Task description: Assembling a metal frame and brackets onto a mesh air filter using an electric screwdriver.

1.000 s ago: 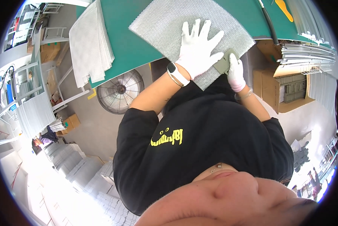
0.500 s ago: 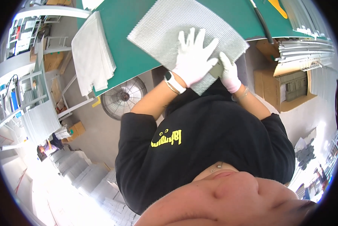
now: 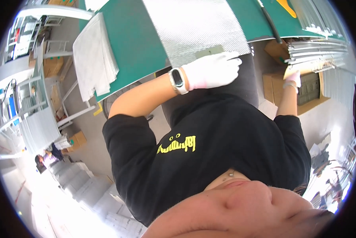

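Here the left hand (image 3: 211, 70), in a white glove, lies flat with fingers stretched out along the near edge of the mesh sheet (image 3: 194, 29), palm pressing down rather than pinching. Its fingertips (image 3: 234, 58) reach toward the sheet's near right corner, just beside a small grey strip (image 3: 209, 51) that sits at the sheet's edge. The sheet spreads away from the hand across the green mat (image 3: 134, 43), with its near edge about level with the mat's front edge.

The right hand (image 3: 292, 77), also gloved, is well apart to the right, below the table edge, touching the underside of a stack of metal strips (image 3: 316, 49) that juts over a cardboard box (image 3: 305, 91). Whether it grips them or only touches them, I cannot tell.

On the mat, bare green shows on both sides of the sheet. Left of it, 1 pile of white sheets (image 3: 94, 59) overhangs the mat's left edge. Right of it, a black cable (image 3: 271, 23) crosses the mat near a yellow tool (image 3: 287, 7).
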`<state>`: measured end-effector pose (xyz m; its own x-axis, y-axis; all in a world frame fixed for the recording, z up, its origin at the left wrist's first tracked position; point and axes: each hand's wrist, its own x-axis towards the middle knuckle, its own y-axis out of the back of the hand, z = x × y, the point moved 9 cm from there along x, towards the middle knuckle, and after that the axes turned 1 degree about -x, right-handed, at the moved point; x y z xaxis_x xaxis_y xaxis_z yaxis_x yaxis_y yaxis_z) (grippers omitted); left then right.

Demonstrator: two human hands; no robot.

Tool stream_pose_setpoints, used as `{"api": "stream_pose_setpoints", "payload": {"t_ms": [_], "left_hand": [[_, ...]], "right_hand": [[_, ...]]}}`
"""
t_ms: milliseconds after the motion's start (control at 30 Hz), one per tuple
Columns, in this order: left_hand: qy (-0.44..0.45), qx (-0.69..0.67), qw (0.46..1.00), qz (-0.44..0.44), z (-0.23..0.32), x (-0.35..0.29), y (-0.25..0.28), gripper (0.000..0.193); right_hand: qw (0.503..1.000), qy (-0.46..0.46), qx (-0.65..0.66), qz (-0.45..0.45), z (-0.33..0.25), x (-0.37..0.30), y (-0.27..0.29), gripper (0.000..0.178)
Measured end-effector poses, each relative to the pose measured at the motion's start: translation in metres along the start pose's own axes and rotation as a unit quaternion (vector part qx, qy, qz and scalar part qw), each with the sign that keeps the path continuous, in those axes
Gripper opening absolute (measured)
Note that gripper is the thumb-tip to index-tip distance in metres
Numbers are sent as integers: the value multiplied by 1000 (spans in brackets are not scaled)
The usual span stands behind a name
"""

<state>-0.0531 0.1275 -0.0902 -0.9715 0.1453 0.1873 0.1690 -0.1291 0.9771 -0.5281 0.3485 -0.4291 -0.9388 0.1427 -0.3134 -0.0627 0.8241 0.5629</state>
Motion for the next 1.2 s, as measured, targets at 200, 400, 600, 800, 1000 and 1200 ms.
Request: {"api": "stream_pose_setpoints", "payload": {"t_ms": [200, 400, 600, 800, 1000, 1200], "left_hand": [[47, 86, 995, -13, -9, -24, -25, 29], [78, 89, 987, -105, -29, -36, -20, 23], [48, -25, 998, -32, -8, -20, 6, 12], [210, -390, 890, 108, 13, -18, -100, 53], [136, -726, 563, 371, 7, 2, -91, 60], [110, -643, 340, 677, -64, -193, 55, 78]], "right_hand": [[928, -56, 179, -322, -13, 56, -30, 19], [945, -48, 86, -311, -50, -21, -36, 23], [913, -65, 189, -356, -66, -42, -22, 18], [737, -89, 266, -615, -127, -349, -30, 23], [703, -93, 209, -673, -114, -442, -30, 26], [611, -158, 602, -489, -225, -269, 12, 38]]}}
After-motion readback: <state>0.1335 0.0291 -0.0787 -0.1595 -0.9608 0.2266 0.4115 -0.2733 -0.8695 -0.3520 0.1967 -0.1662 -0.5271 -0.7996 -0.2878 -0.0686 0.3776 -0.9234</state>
